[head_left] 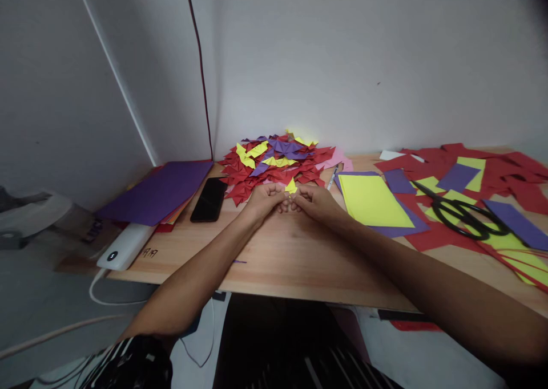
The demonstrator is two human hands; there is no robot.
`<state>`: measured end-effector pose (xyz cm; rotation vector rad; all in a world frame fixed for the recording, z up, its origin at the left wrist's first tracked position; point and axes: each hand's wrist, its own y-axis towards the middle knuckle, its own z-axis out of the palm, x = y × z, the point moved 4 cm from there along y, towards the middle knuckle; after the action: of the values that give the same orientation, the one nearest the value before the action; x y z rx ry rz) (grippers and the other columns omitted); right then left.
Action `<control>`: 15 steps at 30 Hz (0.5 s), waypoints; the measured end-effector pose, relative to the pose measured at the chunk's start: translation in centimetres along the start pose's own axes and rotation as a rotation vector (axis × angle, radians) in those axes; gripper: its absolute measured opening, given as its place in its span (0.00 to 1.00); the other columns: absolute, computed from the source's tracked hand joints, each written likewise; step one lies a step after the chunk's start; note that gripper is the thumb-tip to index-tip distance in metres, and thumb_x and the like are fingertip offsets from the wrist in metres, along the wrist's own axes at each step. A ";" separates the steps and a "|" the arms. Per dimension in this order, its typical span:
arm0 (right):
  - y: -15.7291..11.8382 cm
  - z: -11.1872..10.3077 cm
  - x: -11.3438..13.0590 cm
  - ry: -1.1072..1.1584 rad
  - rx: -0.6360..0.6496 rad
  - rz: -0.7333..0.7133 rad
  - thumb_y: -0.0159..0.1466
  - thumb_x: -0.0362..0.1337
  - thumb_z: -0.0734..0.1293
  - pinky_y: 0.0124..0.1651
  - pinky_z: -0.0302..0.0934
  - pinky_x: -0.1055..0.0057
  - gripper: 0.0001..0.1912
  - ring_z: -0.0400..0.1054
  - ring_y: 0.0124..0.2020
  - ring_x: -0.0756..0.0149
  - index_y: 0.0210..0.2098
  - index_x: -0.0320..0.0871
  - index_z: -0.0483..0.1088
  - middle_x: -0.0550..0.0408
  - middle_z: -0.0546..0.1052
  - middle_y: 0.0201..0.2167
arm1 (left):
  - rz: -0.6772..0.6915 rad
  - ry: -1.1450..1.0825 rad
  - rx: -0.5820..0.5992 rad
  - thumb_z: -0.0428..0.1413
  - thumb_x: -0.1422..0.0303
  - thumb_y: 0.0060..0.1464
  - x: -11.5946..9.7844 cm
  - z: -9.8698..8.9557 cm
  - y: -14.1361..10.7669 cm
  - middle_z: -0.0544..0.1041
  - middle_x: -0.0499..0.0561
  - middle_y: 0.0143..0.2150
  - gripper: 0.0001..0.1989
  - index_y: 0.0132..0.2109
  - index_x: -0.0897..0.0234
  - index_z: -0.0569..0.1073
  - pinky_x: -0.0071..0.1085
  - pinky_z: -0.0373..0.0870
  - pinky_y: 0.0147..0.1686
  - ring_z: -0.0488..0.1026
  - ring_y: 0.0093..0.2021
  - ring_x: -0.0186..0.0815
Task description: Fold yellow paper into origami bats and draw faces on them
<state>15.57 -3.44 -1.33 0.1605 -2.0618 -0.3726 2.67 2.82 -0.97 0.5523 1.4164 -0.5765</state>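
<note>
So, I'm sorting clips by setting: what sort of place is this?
Likely a papercraft workspace at a wooden table: a heap of folded paper shapes, black scissors and yellow sheets lie on it.

Small yellow paper piece (pixel 291 187), bright, creased into a folded form; we note one pointed tip standing uppermost. We see it pinched at its two sides between the left hand (pixel 271 197) and the right hand (pixel 312 201), roughly upright, over the wooden tabletop (pixel 295 263). Fingers cover its lower part, so we cannot be sure of the full outline.
</note>
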 end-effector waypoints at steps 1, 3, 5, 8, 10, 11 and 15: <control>0.0 0.0 0.0 -0.002 -0.001 -0.002 0.60 0.36 0.61 0.31 0.62 0.72 0.09 0.70 0.26 0.68 0.24 0.44 0.67 0.57 0.76 0.24 | 0.000 0.003 0.005 0.62 0.70 0.47 0.0 0.0 0.0 0.73 0.49 0.20 0.09 0.27 0.70 0.69 0.21 0.62 0.20 0.69 0.19 0.26; 0.0 -0.1 0.1 -0.015 -0.012 -0.007 0.60 0.35 0.61 0.31 0.61 0.72 0.09 0.69 0.26 0.68 0.24 0.44 0.67 0.57 0.76 0.24 | 0.005 0.011 0.014 0.61 0.71 0.47 0.0 0.0 0.0 0.73 0.49 0.21 0.08 0.27 0.70 0.69 0.21 0.62 0.21 0.69 0.19 0.26; 0.0 -0.2 0.2 -0.033 -0.025 -0.012 0.59 0.34 0.61 0.31 0.60 0.72 0.09 0.68 0.26 0.69 0.22 0.43 0.67 0.57 0.75 0.23 | 0.012 0.030 0.015 0.60 0.71 0.47 0.1 0.0 0.0 0.73 0.49 0.21 0.07 0.28 0.70 0.70 0.22 0.63 0.21 0.70 0.20 0.26; 0.0 -0.2 0.3 -0.051 -0.035 -0.020 0.57 0.32 0.61 0.31 0.58 0.73 0.09 0.66 0.26 0.69 0.21 0.43 0.66 0.58 0.74 0.22 | 0.011 0.073 0.003 0.58 0.74 0.47 0.1 0.0 0.1 0.73 0.49 0.21 0.05 0.27 0.70 0.69 0.22 0.63 0.20 0.69 0.19 0.26; 0.0 -0.2 0.2 -0.043 -0.029 -0.020 0.57 0.31 0.61 0.31 0.58 0.73 0.09 0.67 0.26 0.69 0.21 0.43 0.66 0.58 0.74 0.22 | 0.008 0.090 -0.007 0.56 0.75 0.46 0.1 0.0 0.2 0.73 0.48 0.20 0.04 0.26 0.69 0.69 0.21 0.62 0.20 0.69 0.19 0.25; 0.0 -0.2 0.2 -0.035 -0.024 -0.018 0.57 0.31 0.61 0.31 0.59 0.73 0.09 0.67 0.27 0.69 0.22 0.43 0.66 0.58 0.75 0.23 | 0.007 0.092 -0.013 0.55 0.76 0.46 0.1 0.0 0.2 0.73 0.48 0.20 0.04 0.26 0.69 0.69 0.21 0.62 0.20 0.69 0.18 0.25; 0.0 0.0 -0.3 0.011 -0.003 -0.001 0.59 0.32 0.60 0.32 0.62 0.72 0.08 0.70 0.27 0.68 0.23 0.44 0.66 0.57 0.76 0.24 | 0.005 0.073 -0.030 0.54 0.77 0.45 0.0 0.0 0.3 0.73 0.47 0.19 0.03 0.25 0.69 0.69 0.21 0.62 0.20 0.68 0.18 0.25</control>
<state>15.70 -3.37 -1.62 0.1612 -2.0501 -0.3747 2.86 3.05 -1.01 0.5577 1.4900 -0.5345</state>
